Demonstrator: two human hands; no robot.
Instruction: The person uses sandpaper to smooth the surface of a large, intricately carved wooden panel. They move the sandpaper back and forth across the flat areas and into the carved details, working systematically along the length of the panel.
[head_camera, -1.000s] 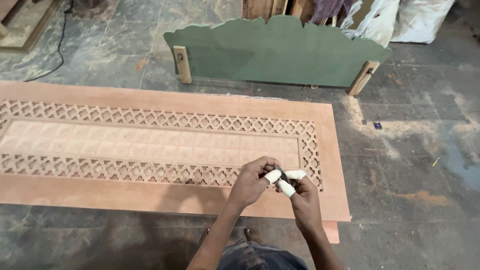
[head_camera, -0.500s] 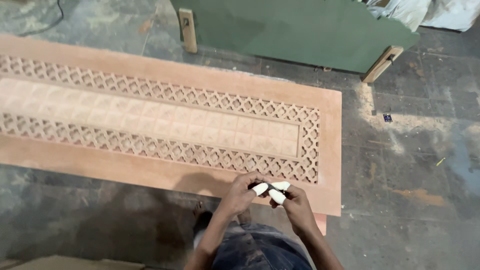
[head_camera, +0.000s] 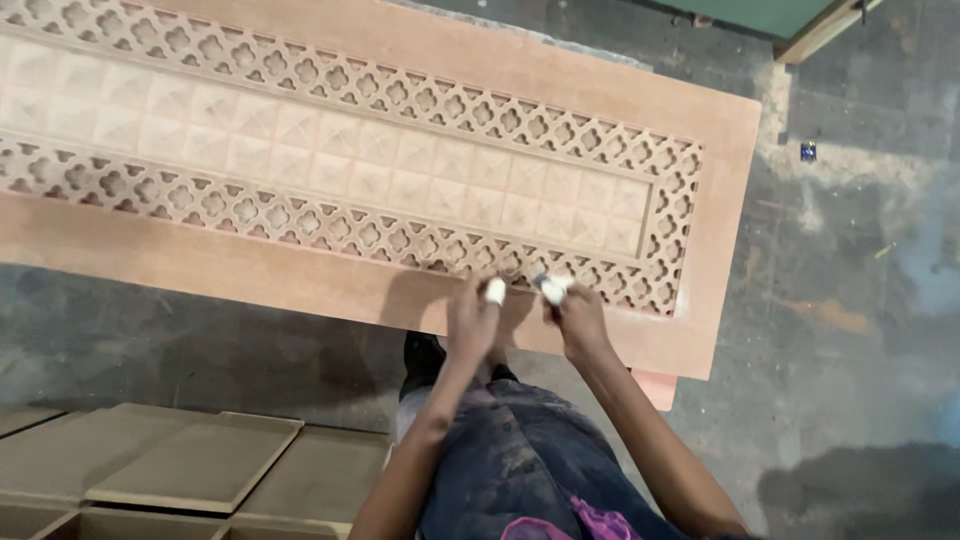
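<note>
Carved wooden panel (head_camera: 380, 170) overhangs support, near edge at person's knees; could tip if pressed hard there.

Lattice band (head_camera: 330, 225) thin, fragile; rough rubbing could chip it.

Concrete floor (head_camera: 850, 300) dusty, stained; flat boards (head_camera: 200, 460) stacked lower left.

Left hand (head_camera: 472, 322) and right hand (head_camera: 575, 318) slightly apart, fingers taped white, resting on panel's near edge; grip unclear.

One carved wooden door panel (head_camera: 560, 90) lies flat. It carries two pierced lattice bands: upper lattice band (head_camera: 400, 90) and lower lattice band (head_camera: 250, 215). Between them sits one field of raised square blocks (head_camera: 330, 160). Two hands are present: left hand (head_camera: 472, 325), right hand (head_camera: 580, 320). Two white-wrapped fingertips (head_camera: 495, 291) show, one per hand. Flat boards (head_camera: 200, 460) lower left: at least three.
</note>
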